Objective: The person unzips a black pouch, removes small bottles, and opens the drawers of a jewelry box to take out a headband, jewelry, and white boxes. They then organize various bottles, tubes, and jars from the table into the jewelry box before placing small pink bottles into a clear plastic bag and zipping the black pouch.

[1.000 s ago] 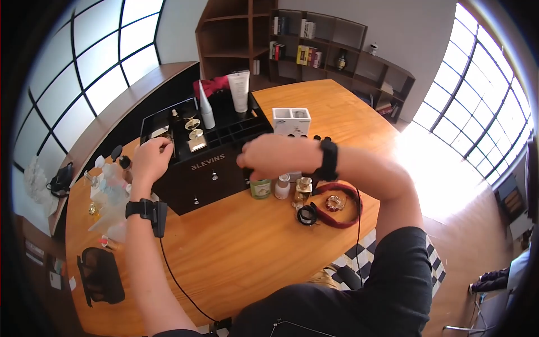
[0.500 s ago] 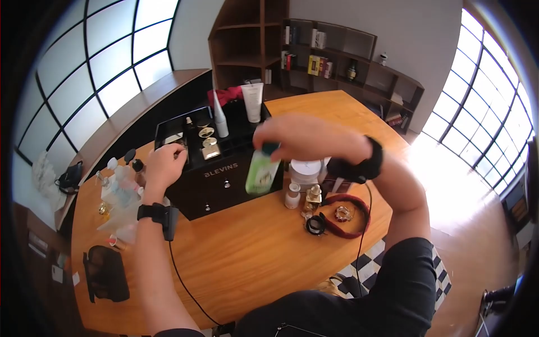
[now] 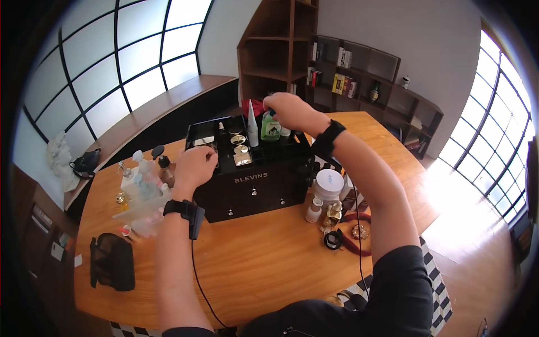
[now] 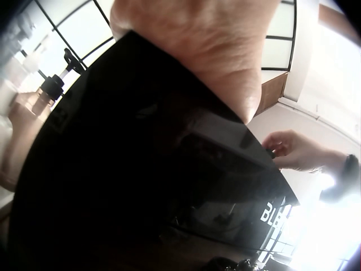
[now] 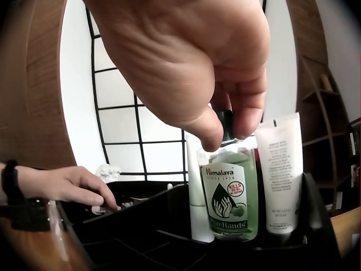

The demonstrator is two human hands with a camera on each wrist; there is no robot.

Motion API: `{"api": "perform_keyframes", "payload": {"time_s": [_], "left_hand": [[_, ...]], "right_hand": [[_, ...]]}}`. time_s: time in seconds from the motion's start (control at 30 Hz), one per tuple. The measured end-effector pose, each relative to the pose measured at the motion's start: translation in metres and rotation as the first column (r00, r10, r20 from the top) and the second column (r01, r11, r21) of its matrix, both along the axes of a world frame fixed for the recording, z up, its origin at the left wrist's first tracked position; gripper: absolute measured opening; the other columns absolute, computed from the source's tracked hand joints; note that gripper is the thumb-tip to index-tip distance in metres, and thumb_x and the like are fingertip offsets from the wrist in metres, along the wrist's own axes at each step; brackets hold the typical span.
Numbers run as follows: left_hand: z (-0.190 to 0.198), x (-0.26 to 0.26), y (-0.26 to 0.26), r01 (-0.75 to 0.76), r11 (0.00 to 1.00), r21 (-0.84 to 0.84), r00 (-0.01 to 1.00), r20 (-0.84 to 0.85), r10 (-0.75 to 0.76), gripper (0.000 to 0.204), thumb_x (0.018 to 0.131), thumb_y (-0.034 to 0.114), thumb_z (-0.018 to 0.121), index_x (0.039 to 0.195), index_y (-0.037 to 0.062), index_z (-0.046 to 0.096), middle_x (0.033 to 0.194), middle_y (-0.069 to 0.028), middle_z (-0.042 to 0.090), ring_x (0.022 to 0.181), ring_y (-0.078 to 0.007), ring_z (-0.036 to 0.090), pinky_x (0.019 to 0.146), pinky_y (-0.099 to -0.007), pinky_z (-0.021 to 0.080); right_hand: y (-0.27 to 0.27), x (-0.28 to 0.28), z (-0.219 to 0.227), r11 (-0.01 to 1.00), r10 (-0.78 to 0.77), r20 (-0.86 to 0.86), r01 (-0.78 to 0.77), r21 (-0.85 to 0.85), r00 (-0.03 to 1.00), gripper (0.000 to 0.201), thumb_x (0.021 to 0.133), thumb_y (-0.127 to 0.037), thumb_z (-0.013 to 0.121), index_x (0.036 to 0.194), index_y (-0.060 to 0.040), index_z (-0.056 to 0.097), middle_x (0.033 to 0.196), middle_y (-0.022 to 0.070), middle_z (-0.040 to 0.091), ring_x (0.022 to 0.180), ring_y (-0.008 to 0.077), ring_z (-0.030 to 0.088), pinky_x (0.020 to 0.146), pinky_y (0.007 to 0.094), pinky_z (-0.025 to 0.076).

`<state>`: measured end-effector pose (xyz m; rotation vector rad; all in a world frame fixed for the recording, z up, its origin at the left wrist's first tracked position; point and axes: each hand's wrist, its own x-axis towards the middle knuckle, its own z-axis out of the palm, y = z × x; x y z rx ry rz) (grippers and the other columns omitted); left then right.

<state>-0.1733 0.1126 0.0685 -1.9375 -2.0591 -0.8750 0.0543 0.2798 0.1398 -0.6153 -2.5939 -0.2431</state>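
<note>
A green Himalaya bottle [image 3: 270, 129] stands upright in the back part of the black organizer box [image 3: 252, 194]. My right hand [image 3: 292, 111] pinches its dark cap from above; in the right wrist view the bottle [image 5: 228, 192] is between a white tube [image 5: 282, 175] and a slim pale tube [image 5: 198, 214], under the fingers of my right hand [image 5: 192, 62]. My left hand [image 3: 196, 167] rests on the box's left front edge, fingers loosely bent over it beside a gold compact [image 3: 242, 155]. Whether it holds anything is hidden.
Pump bottles [image 3: 164, 165] and clear bottles stand left of the box. At its right are a white-lidded jar [image 3: 329, 182], a small white bottle [image 3: 314, 210], a perfume bottle [image 3: 334, 211], a black coil [image 3: 332, 240] and a red headband [image 3: 349, 242]. A black mesh item [image 3: 112, 262] lies front left.
My right hand has picked up the green bottle from the table in front of the box and carried it up into the box's back. My left hand stays at the box's left edge.
</note>
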Motion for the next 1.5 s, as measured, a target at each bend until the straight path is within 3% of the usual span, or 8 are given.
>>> {"api": "perform_keyframes", "payload": {"time_s": [0.07,0.4,0.57,0.67,0.87,1.17,1.27,1.5], "left_hand": [[0.0,-0.002,0.0,0.002,0.999,0.036,0.998,-0.055,0.0,0.025,0.082,0.029,0.058,0.087,0.0072,0.069,0.081,-0.0141,0.067,0.078,-0.0326,0.063,0.077,-0.0401,0.048],[0.003,0.001,0.0,-0.023,1.0,-0.017,1.0,0.01,0.023,0.024,0.083,0.027,0.056,0.083,0.0078,0.069,0.078,-0.0132,0.067,0.083,-0.0296,0.062,0.09,-0.0408,0.039],[-0.001,-0.001,0.002,-0.005,1.0,0.007,1.0,-0.006,0.005,0.023,0.083,0.027,0.055,0.082,0.0082,0.069,0.076,-0.0123,0.067,0.081,-0.0296,0.062,0.089,-0.0417,0.039],[-0.003,-0.003,0.003,0.002,1.0,0.018,1.0,-0.006,-0.001,0.023,0.083,0.027,0.055,0.082,0.0083,0.069,0.075,-0.0118,0.066,0.08,-0.0295,0.062,0.088,-0.0417,0.039],[-0.002,-0.002,0.002,-0.005,1.0,0.015,1.0,-0.005,0.006,0.023,0.082,0.026,0.055,0.081,0.0081,0.069,0.074,-0.0119,0.066,0.079,-0.0292,0.062,0.088,-0.0412,0.039],[0.001,0.001,-0.001,-0.014,1.0,0.022,1.0,-0.008,0.015,0.023,0.082,0.026,0.056,0.082,0.0071,0.069,0.074,-0.0129,0.066,0.079,-0.0293,0.062,0.089,-0.0398,0.039],[0.001,0.0,0.001,-0.024,1.0,0.018,1.0,-0.009,0.024,0.023,0.082,0.025,0.056,0.082,0.0071,0.069,0.074,-0.0132,0.066,0.079,-0.0294,0.062,0.088,-0.0401,0.04],[0.0,0.001,0.0,-0.023,0.998,0.054,1.0,-0.013,0.024,0.022,0.082,0.024,0.056,0.08,0.0069,0.069,0.074,-0.0132,0.066,0.078,-0.0306,0.062,0.085,-0.0404,0.042]], "right_hand": [[0.002,-0.01,-0.009,0.997,-0.039,0.021,0.037,0.066,0.999,0.019,0.075,-0.001,0.06,0.094,-0.0044,0.06,0.094,0.0157,0.06,0.094,0.0338,0.06,0.081,0.0413,0.049],[0.001,-0.031,0.0,0.972,-0.165,0.069,0.15,0.183,0.984,0.022,0.078,0.0,0.053,0.098,-0.0058,0.062,0.099,0.013,0.06,0.091,0.0333,0.062,0.077,0.0405,0.052],[-0.006,-0.04,0.005,0.969,-0.036,-0.076,0.054,0.243,0.996,0.02,0.078,-0.005,0.06,0.097,-0.0095,0.063,0.099,0.0084,0.06,0.097,0.029,0.059,0.079,0.0402,0.051],[-0.001,-0.046,0.004,0.972,-0.077,0.092,0.054,0.23,0.993,0.017,0.078,-0.011,0.064,0.094,-0.0099,0.064,0.098,0.0075,0.059,0.097,0.0282,0.058,0.079,0.0397,0.051],[0.002,-0.048,-0.002,0.966,-0.078,-0.057,0.09,0.242,0.995,0.015,0.08,-0.019,0.065,0.093,-0.0106,0.064,0.091,0.0073,0.06,0.095,0.0277,0.059,0.077,0.0395,0.05],[0.009,-0.061,-0.014,0.938,-0.165,-0.052,0.173,0.301,0.985,0.016,0.078,-0.023,0.066,0.09,-0.0133,0.063,0.088,0.0043,0.064,0.088,0.0245,0.062,0.075,0.0389,0.047],[0.005,-0.058,-0.012,0.944,-0.221,0.012,0.211,0.255,0.975,0.027,0.078,-0.023,0.067,0.103,-0.0141,0.062,0.096,0.0059,0.065,0.094,0.0245,0.061,0.082,0.0416,0.045],[0.005,-0.035,-0.003,0.94,-0.02,-0.212,0.091,0.329,0.977,0.034,0.076,-0.021,0.067,0.108,-0.012,0.059,0.1,0.0066,0.063,0.097,0.0265,0.059,0.083,0.0406,0.043]]}}
